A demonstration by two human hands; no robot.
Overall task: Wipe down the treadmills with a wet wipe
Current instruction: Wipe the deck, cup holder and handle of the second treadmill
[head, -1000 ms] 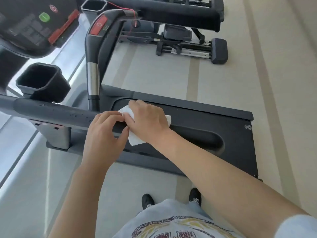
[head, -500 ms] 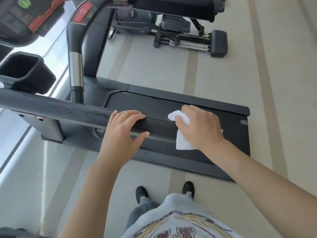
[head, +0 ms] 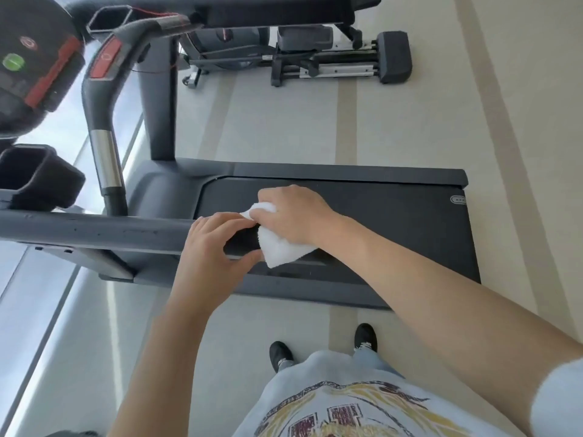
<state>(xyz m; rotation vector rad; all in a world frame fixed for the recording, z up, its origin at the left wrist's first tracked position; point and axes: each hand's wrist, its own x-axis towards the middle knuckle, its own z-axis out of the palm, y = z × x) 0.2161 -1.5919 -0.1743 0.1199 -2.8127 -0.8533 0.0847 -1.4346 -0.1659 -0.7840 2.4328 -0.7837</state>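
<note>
Treadmill [head: 394, 222] fills mid-frame, dark belt running left-right, grey side rails above and below it. Wet wipe [head: 277, 250] at frame centre, white, bunched, draped over the near handrail [head: 94, 230], which crosses from left edge toward centre. Lower corner of wipe hangs down off the rail, pointed.

R hand [head: 293, 216]: fingers curled over top of the wipe, pressing it on the rail end; a bit of wipe pokes out at the fingertips. Forearm runs in from lower right of frame.

L hand [head: 214, 247]: gripping the same rail just left of the wipe, fingers over the top, thumb under. Thumb tip touching or nearly touching the wipe's edge, can't tell which. The two hands are side by side, fingertips of L right up against R.

Upper left: console [head: 28, 67] w/ green button and red strip, partly cut off. Cup holder [head: 34, 178], black, at left edge just above the rail. Far handrail [head: 101, 127] curves down w/ a chrome section and a red button pad near its top.

Upper middle: another exercise machine [head: 315, 58] on the floor [head: 520, 152], well apart from the treadmill deck. Floor pale w/ tan stripes.

Bottom of frame: my two black shoes [head: 366, 337] on the floor just below the deck edge, printed light shirt [head: 347, 405] below them.
</note>
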